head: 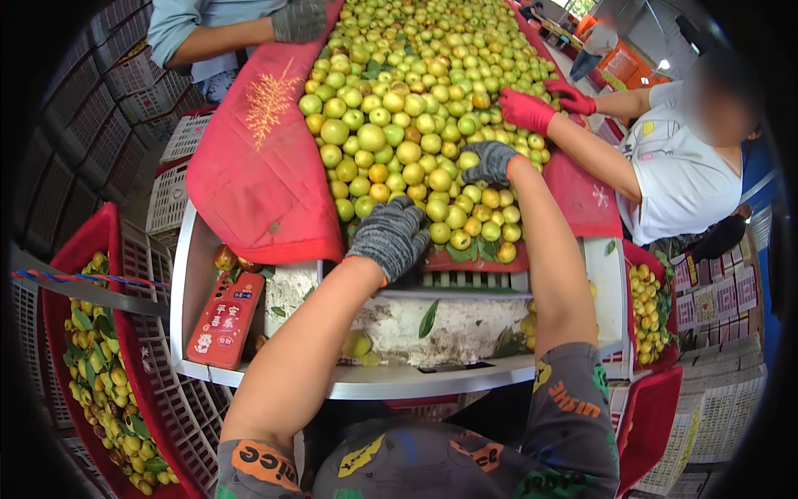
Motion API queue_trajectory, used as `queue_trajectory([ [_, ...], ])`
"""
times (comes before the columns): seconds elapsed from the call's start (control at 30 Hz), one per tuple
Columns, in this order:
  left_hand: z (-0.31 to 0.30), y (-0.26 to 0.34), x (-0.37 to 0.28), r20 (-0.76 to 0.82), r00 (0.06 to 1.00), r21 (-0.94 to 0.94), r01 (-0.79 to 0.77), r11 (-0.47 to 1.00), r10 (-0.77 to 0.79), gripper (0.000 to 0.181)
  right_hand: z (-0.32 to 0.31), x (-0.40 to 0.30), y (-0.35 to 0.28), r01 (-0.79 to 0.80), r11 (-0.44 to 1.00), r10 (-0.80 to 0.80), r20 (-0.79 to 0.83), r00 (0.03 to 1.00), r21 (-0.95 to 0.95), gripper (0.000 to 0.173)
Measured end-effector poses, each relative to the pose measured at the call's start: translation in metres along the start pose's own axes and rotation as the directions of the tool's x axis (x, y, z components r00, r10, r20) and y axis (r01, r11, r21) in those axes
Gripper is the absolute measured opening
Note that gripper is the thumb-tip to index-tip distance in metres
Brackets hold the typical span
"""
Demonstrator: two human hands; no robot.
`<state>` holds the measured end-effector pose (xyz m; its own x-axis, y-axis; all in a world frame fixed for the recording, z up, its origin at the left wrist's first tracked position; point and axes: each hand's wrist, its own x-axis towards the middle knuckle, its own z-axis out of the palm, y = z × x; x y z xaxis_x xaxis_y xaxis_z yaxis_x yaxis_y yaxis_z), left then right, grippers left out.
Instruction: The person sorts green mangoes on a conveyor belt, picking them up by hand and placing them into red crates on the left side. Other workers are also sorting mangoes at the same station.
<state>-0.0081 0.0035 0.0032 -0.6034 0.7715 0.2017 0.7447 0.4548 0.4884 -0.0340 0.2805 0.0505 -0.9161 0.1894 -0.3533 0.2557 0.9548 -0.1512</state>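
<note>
A thick layer of round green-yellow jujubes (399, 118) covers the sorting table in front of me, some with brown patches. My left hand (389, 237), in a grey knitted glove, lies palm down at the near left edge of the fruit; its fingertips are curled over and I cannot tell if they hold anything. Farther up and to the right is my right hand (492, 163), in a matching glove. Its fingers are around one jujube (469, 160) at the top of the layer. Green leaves (471, 251) lie among the fruit at the near edge.
Red padded cloth (262, 174) lines the table's sides. A red case (225, 319) bearing writing lies in the near left corner of the metal rim (436, 388). Fruit-filled crates (112, 387) stand at both sides. Co-workers' gloved hands, grey (299, 22) and red (527, 111), are at the table.
</note>
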Motion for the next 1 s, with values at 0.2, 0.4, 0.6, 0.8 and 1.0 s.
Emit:
queue_trajectory([
  [0.2,0.000,-0.003,0.000,-0.025,1.000,-0.034,-0.017,0.999,0.016,0.033,0.011,-0.002,-0.016,-0.076,0.993,0.072,-0.047,0.996,-0.093,0.069],
  [0.4,-0.003,0.000,0.003,0.031,0.999,-0.064,0.022,0.998,-0.020,0.033,0.024,-0.016,-0.008,0.110,0.986,-0.118,-0.063,0.991,-0.124,0.071],
  [0.6,-0.005,0.001,0.000,0.049,0.998,-0.057,0.037,0.998,-0.034,0.035,0.031,-0.056,-0.018,0.028,0.996,-0.044,-0.203,0.978,-0.082,0.060],
  [0.8,-0.007,0.021,0.008,0.433,0.840,-0.826,0.515,0.229,-0.328,0.043,0.042,-0.110,-0.029,0.187,0.982,-0.157,-0.561,0.813,-0.005,0.042],
  [1.0,-0.011,0.028,0.001,0.622,0.769,-0.758,0.545,-0.358,-0.146,0.030,0.037,-0.111,-0.090,0.510,0.831,-0.278,-0.630,0.725,0.220,0.042],
])
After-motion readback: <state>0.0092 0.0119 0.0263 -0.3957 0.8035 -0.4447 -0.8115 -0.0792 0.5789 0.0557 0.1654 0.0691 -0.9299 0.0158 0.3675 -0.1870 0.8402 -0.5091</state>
